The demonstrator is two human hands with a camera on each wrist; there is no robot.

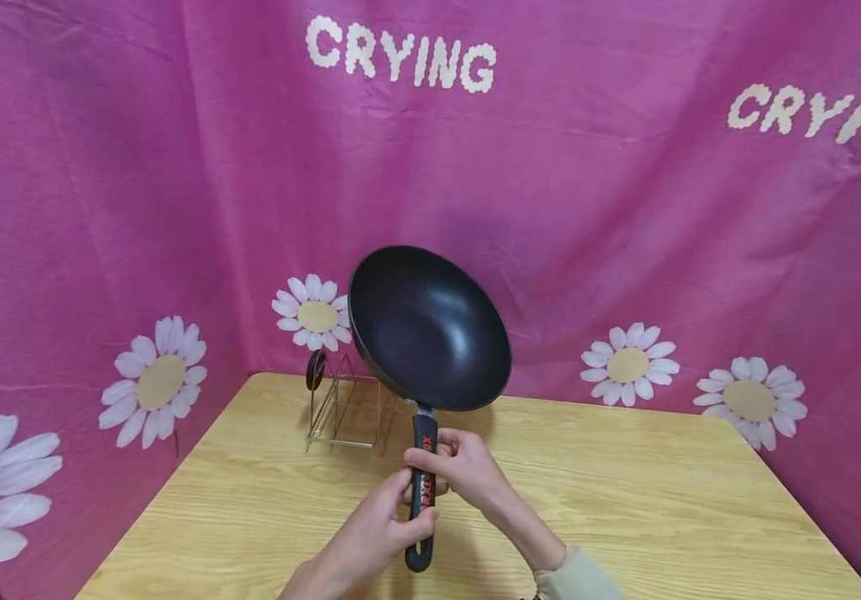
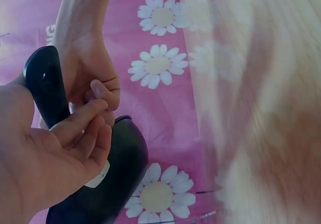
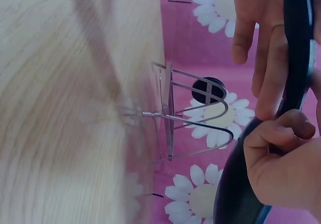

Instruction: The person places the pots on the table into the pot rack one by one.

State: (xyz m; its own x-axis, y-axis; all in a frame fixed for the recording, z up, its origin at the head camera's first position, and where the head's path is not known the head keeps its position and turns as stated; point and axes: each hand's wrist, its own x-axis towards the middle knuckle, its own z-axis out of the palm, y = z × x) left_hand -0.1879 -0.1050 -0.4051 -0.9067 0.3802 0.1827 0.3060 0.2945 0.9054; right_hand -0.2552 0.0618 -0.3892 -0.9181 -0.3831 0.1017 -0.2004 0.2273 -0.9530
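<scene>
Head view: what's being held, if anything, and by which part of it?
The black pan, by its handle: right grip nearer the pan's bowl, left grip nearer the handle's free end.

The pan (image 1: 426,329) is black, the cloth (image 1: 610,217) daisy-patterned magenta, the table (image 1: 640,492) yellowish wood-grain.

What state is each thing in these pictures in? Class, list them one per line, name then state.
Pan: raised off the table, tilted, inside showing, nothing visible in it.
Left hand: grips the handle near its end.
Right hand: grips the handle nearer the pan.
Wire rack: standing on the table.
Black disc: upright at the rack; whether fixed, unclear.
Pink cloth: hanging, creased.
</scene>
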